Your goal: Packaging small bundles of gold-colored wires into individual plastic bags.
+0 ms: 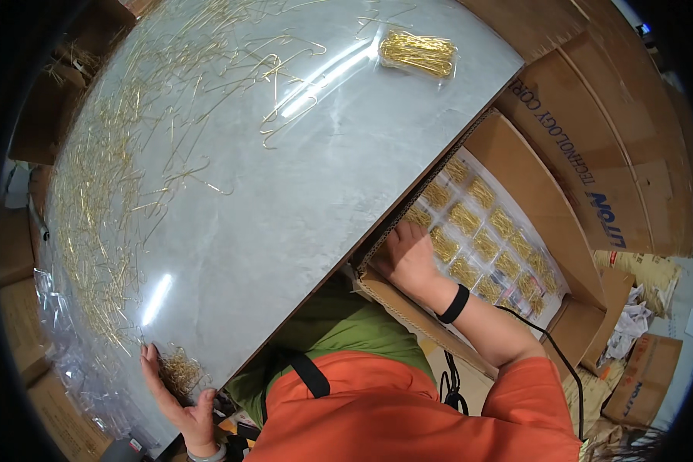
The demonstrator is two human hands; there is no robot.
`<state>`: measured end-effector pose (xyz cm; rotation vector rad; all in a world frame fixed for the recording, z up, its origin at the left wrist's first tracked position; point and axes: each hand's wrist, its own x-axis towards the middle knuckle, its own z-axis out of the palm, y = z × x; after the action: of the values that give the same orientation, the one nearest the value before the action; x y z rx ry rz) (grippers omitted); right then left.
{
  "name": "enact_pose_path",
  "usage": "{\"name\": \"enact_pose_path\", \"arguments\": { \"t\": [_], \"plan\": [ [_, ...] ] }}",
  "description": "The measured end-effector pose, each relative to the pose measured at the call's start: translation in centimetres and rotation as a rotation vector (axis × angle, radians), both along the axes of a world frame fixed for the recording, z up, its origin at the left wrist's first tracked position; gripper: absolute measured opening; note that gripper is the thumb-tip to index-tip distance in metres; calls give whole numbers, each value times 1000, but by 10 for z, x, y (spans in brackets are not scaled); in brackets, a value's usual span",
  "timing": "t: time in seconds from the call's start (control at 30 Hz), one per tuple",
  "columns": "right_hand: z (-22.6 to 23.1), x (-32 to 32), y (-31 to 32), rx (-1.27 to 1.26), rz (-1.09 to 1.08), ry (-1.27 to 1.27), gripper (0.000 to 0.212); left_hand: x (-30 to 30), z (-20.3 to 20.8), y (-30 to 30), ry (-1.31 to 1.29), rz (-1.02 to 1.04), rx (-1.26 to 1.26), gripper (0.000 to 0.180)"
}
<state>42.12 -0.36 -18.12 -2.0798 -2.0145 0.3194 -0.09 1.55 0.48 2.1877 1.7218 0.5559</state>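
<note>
My left hand is at the table's near left edge, thumb and fingers apart on either side of a small heap of gold wire hooks. It touches the heap but is not closed around it. My right hand, with a black band on the wrist, reaches into an open carton beside the table. Its fingers point down at the carton's near left corner, next to clear packs of gold hooks laid in rows. The fingertips are partly hidden, so any grip there does not show.
Loose gold hooks spread over the grey table, thickest at the left. A filled clear pack lies near the far right corner. Clear plastic bags line the left edge. A black cable runs past the carton's near side.
</note>
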Motion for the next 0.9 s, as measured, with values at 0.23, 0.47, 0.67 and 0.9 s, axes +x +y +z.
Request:
{"name": "enact_pose_path", "arguments": {
  "t": [0.23,0.47,0.67,0.9],
  "plan": [
    [3,14,-11,-7,110,-9,44,1,1,0,-20,2,-16,112],
    [1,14,-19,15,87,41,40,0,-1,1,-40,-16,-12,109],
    [-8,13,-29,-25,70,41,33,2,1,1,-36,-27,-9,105],
    [-8,11,-33,56,61,64,29,2,1,0,-57,-37,-12,103]
  ]
}}
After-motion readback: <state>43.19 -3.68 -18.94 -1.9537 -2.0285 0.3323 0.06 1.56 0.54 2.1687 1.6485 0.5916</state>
